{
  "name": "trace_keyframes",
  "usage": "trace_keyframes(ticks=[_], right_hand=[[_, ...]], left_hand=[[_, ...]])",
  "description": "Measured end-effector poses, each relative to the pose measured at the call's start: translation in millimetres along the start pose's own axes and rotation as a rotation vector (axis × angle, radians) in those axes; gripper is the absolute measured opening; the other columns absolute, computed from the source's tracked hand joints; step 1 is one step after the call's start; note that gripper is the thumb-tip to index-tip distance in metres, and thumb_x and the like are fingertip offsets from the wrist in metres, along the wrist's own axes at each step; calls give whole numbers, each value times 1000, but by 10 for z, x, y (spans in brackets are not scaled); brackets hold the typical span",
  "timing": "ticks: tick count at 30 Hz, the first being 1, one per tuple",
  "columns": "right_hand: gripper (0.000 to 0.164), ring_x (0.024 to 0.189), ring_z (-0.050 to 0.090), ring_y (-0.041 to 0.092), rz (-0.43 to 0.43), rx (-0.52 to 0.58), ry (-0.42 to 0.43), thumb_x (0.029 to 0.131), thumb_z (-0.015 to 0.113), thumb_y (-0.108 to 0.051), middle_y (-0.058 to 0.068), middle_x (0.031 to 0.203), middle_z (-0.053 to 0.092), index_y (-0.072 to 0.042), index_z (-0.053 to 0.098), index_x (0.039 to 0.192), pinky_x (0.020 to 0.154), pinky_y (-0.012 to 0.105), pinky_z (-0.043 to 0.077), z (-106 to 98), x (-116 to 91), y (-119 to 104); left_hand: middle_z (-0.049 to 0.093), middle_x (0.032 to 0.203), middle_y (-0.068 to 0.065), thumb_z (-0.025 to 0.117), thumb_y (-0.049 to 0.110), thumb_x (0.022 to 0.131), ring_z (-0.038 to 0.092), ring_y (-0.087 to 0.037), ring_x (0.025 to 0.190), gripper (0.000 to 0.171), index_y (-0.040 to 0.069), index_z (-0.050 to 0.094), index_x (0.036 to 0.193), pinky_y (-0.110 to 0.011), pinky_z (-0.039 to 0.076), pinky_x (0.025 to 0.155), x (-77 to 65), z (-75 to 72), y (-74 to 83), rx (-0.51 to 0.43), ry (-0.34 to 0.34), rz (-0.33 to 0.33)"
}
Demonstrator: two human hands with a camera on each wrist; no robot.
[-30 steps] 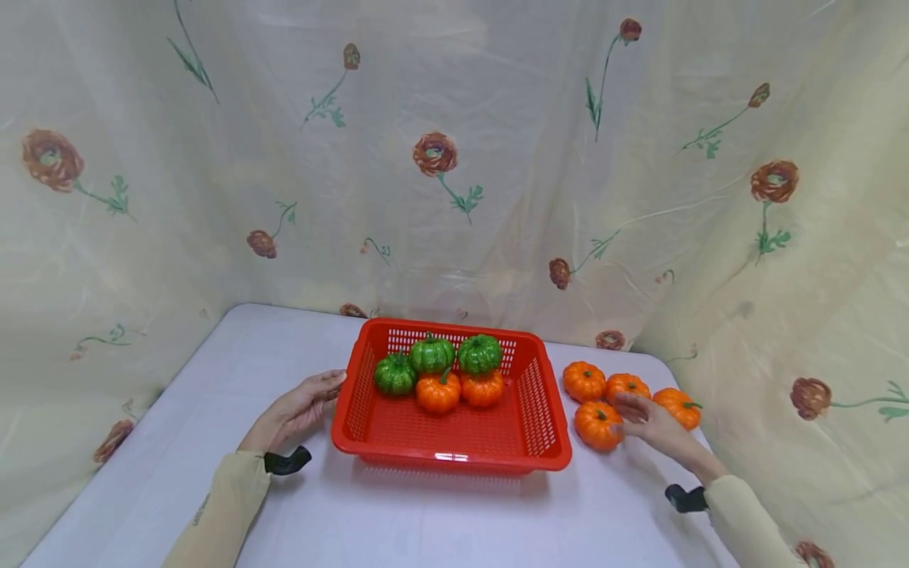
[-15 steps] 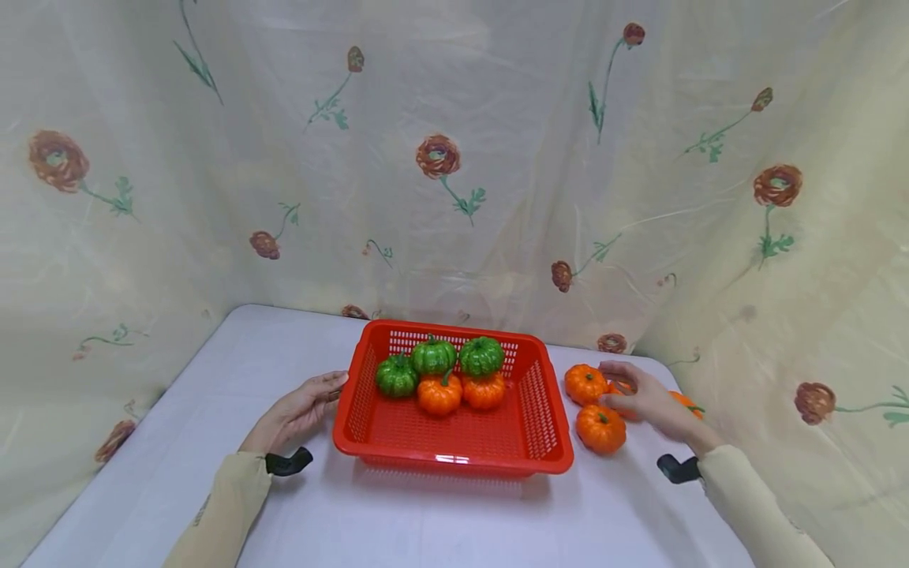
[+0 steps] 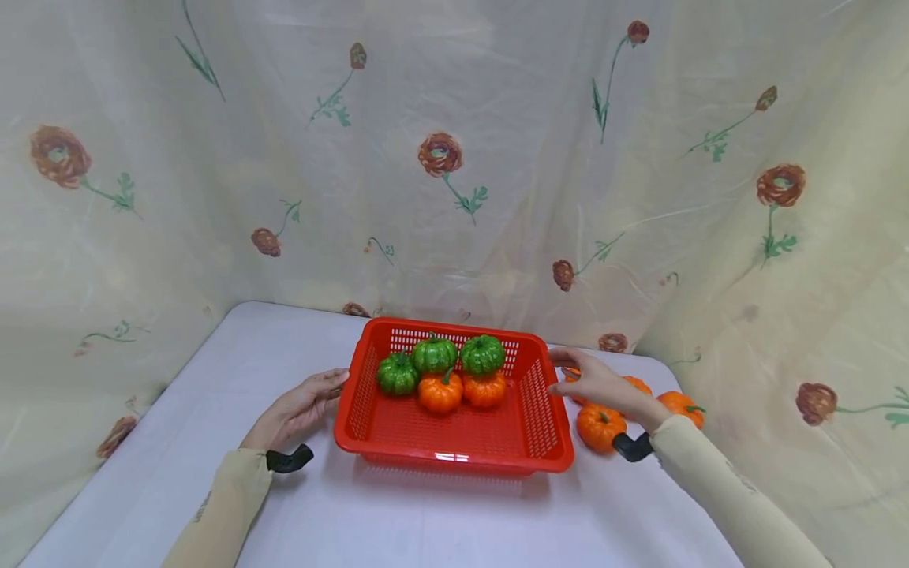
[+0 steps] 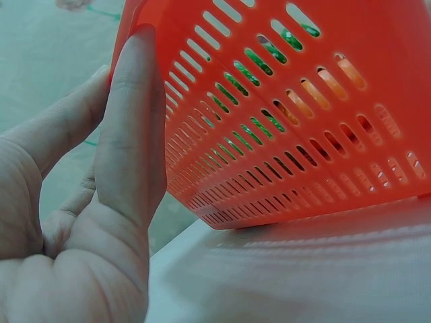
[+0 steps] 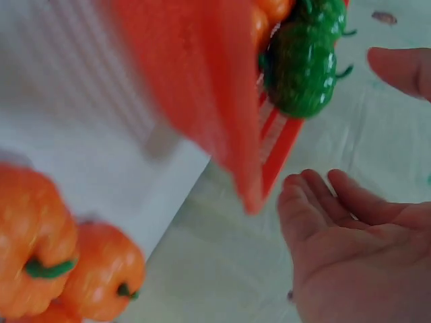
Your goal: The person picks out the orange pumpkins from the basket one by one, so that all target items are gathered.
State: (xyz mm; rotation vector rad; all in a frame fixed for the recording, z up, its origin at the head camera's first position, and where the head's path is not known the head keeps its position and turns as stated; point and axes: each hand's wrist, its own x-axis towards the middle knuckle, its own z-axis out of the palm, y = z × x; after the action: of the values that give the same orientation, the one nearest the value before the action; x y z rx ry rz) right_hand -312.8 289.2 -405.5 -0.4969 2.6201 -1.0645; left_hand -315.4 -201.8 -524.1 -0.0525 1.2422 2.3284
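Note:
A red plastic basket (image 3: 446,459) with slotted walls stands on the table. Inside it, toward the back, sit three green toy pumpkins (image 3: 435,356) and two orange pumpkins (image 3: 440,394). My left hand (image 3: 301,404) pinches the basket's left rim; in the left wrist view its thumb (image 4: 128,121) lies against the rim, other fingers partly behind it. My right hand (image 3: 600,385) is at the basket's right rim, fingers spread from the thumb and holding nothing; the right wrist view shows its bare palm (image 5: 357,256). Whether it touches the rim I cannot tell.
Several orange pumpkins (image 3: 600,427) lie on the white table (image 3: 398,528) right of the basket, some partly hidden beneath the right hand and forearm. One orange pumpkin (image 3: 682,407) is farthest right. A flower-patterned curtain (image 3: 497,237) closes off the back and sides.
My right hand has moved left from above the loose orange pumpkins to the basket's right rim, with nothing in it. The left hand and basket have stayed put.

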Motion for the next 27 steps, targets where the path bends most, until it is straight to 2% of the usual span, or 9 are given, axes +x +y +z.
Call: trace_keyframes(ticks=[4,8,18,22,27], right_hand=[[72,134,41,41,-20,-33,-42,88,71,-27,23,145,43,1,35,143,107,54,42,112,113,-98],[74,132,42,42,-20,-62,-67,87,72,-26,25,143,44,6,35,142,108,55,41,229,237,-159],[74,126,48,40,138,-140,-48,82,75,-22,27,138,48,9,38,138,106,52,45,506,512,-256],[73,125,49,39,162,-139,-43,80,75,-19,27,137,50,11,40,137,109,50,42,594,610,-306],[65,116,55,33,178,-160,-46,79,77,-17,23,130,57,9,47,131,107,48,45,688,712,-334]], left_hand=[[65,117,-7,57,16,97,67,-17,101,43,6,42,135,-26,58,86,-1,8,9,1,10,-4],[66,116,-6,57,16,97,67,-17,101,39,7,44,133,-26,58,86,0,9,9,9,12,0],[67,114,-7,56,15,98,68,-16,99,29,7,51,126,-25,58,85,7,-21,-9,-6,-23,10],[66,115,-7,56,15,98,67,-16,100,30,7,50,126,-26,58,87,5,-24,-10,-16,-31,12],[65,118,-8,56,14,98,67,-17,101,35,6,46,130,-27,57,89,-2,-17,-8,-19,-36,13]])
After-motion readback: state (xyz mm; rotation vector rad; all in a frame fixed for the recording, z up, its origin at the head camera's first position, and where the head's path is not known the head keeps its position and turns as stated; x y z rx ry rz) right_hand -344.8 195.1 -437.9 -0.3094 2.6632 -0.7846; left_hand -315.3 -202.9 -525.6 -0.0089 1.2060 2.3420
